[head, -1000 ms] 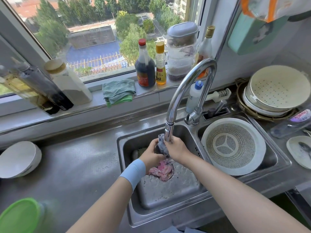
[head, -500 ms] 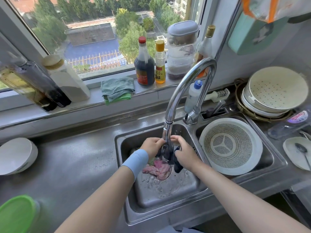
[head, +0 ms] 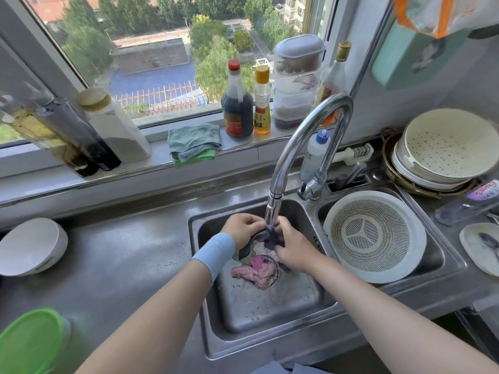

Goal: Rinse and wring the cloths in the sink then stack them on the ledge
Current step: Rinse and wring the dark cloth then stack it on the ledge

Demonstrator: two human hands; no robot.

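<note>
Two hands: a left hand [head: 244,228] and a right hand [head: 295,251].

Four cloths: a dark cloth [head: 266,236] and a pink cloth [head: 255,271] in the sink [head: 270,314], and a blue-green cloth [head: 193,139] and a green cloth [head: 197,158] on the ledge [head: 158,157].

The sink has two tubs and one tap [head: 332,99].

Two white strainers: a round strainer [head: 375,236] and a dotted strainer [head: 448,141].

Six bottles: a red-cap bottle [head: 237,103], a yellow-cap bottle [head: 262,103], a gold-cap bottle [head: 334,76], a blue-cap bottle [head: 314,152], an oil bottle [head: 35,130] and a black bottle [head: 81,136].

One white jar [head: 116,128], one pile of clear boxes [head: 297,82], one bowl [head: 29,247], one green lid [head: 27,344], one spoon [head: 488,241] and one blue wristband [head: 214,252].
</note>
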